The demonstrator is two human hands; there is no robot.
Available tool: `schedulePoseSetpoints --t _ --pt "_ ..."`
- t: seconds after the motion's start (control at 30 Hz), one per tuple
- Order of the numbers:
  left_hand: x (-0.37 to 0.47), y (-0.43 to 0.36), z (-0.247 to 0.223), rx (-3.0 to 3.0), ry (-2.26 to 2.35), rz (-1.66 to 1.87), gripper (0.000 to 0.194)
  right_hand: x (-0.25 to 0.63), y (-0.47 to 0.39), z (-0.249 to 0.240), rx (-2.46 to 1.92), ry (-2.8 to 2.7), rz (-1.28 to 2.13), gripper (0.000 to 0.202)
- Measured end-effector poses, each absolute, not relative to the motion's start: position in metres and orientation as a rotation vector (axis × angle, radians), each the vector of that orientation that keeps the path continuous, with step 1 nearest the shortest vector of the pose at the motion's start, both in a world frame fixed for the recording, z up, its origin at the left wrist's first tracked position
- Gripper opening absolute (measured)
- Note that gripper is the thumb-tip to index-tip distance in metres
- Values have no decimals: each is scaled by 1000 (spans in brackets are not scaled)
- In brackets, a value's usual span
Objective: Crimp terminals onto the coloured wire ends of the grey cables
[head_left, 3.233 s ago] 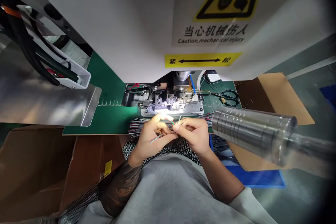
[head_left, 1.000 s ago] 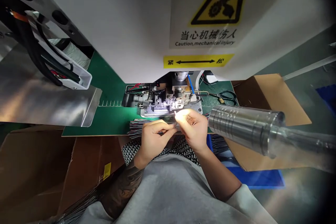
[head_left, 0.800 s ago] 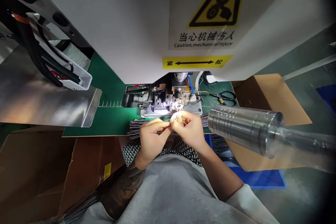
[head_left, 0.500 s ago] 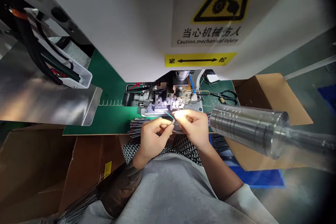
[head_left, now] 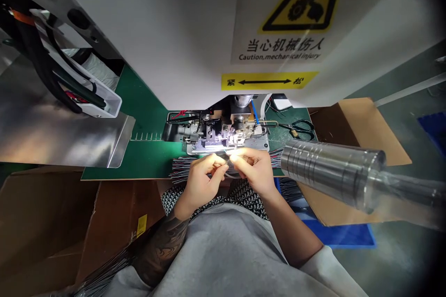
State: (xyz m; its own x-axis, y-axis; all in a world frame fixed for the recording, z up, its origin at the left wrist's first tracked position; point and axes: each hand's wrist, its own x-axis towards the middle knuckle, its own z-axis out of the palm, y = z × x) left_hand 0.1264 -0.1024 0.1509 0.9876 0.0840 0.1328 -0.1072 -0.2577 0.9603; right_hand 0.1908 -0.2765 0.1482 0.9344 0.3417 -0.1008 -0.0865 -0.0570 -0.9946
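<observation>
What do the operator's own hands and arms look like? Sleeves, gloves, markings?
Both bare: no gloves or watch visible on the left hand or right hand. Loose, light grey sleeves, seemingly ending near the elbows. The left forearm carries a large dark tattoo; the right forearm shows no marking.

Beyond the right grip [head_left: 252, 171], the machine [head_left: 188, 32] carries a label [head_left: 282, 51] reading “当心机械伤人” and “Caution, mechanical injury” under a yellow gear triangle [head_left: 308, 3], and, nearer the grip, a yellow strip [head_left: 270, 77] with “紧” and “松” flanking a double-headed arrow [head_left: 264, 82].
</observation>
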Motion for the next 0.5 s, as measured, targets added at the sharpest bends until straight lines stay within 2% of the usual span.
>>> schedulePoseSetpoints --t 0.23,0.4,0.5 --pt "141 -107 162 2042 -86 481 26 190 -267 166 -1763 -160 105 47" --pt "142 -109 163 2073 -87 470 21 193 -263 165 -1754 -78 49 48" --pt "141 -108 163 2064 -81 456 26 196 -261 167 -1723 -78 92 51"
